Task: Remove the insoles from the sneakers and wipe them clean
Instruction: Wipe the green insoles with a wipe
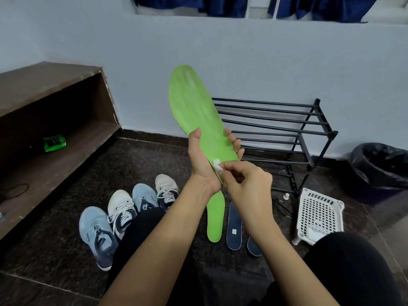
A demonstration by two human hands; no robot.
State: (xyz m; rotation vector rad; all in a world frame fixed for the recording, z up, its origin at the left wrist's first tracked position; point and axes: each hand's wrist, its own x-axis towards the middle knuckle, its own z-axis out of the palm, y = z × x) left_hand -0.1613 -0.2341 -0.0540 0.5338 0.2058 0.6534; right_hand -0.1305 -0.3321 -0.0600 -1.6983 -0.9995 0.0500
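Note:
My left hand [204, 160] grips a bright green insole [194, 107] near its heel end and holds it upright, toe end up. My right hand [245, 182] pinches a small white wipe [217, 165] against the lower part of that insole. A second green insole [215, 217] lies on the floor below my hands. Two dark blue insoles [234, 228] lie beside it to the right. Several sneakers stand in a row on the floor at the left: two light blue ones [97, 233] and two white ones [121, 208].
A black metal shoe rack [287, 129] stands against the wall behind the insole. A white plastic basket [318, 215] lies on the floor at the right, near a black-lined bin [382, 168]. A brown wooden shelf [55, 120] with a green packet [54, 142] is at the left.

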